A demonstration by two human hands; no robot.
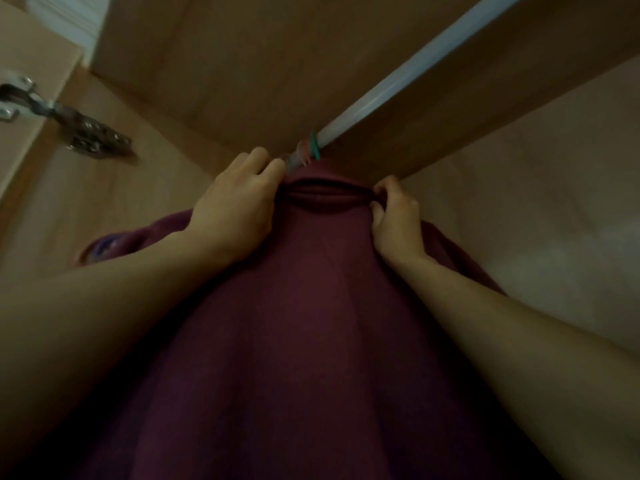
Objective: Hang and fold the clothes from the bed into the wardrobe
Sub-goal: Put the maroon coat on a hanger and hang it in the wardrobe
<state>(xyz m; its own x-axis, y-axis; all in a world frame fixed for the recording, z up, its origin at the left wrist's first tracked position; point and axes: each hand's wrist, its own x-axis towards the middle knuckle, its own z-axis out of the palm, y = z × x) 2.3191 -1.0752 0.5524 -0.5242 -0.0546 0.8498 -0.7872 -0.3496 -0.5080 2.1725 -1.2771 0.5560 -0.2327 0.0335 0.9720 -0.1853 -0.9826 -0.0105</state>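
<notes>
- Your left hand (235, 209) gripped the dark maroon garment (294, 341) at its collar's nine o'clock side.
- Your right hand (394, 220) pinched the collar at three o'clock.
- The garment hung, seemingly on hangers, from the white rail (398, 81) inside the wardrobe (207, 64).

Both hands (232, 209) (394, 220) grip the maroon garment's (304, 323) collar below the rail (398, 81).
</notes>
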